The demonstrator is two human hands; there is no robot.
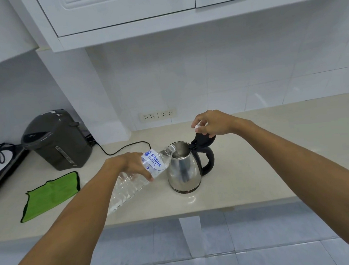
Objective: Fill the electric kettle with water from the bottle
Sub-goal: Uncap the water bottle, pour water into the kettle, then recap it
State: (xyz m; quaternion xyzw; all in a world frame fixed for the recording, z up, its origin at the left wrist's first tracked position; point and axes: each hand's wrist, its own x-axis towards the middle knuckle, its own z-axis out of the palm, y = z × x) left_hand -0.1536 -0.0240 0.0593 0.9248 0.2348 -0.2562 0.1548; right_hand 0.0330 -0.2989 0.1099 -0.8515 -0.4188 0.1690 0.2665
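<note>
A steel electric kettle (183,171) with a black handle stands on the pale counter (255,167). Its black lid (203,139) is tipped up and back, and my right hand (210,123) holds it there, with a small white cap between the fingers. My left hand (128,164) grips a clear plastic water bottle (151,164) around its blue-lettered label. The bottle is tilted, its open neck over the kettle's mouth, and a thin stream of water runs into the kettle.
A dark grey hot-water dispenser (55,139) stands at the back left, its black cord trailing across the counter. A green cloth (51,194) lies left of the bottle. Two wall sockets (157,114) sit behind the kettle. Cabinets hang overhead.
</note>
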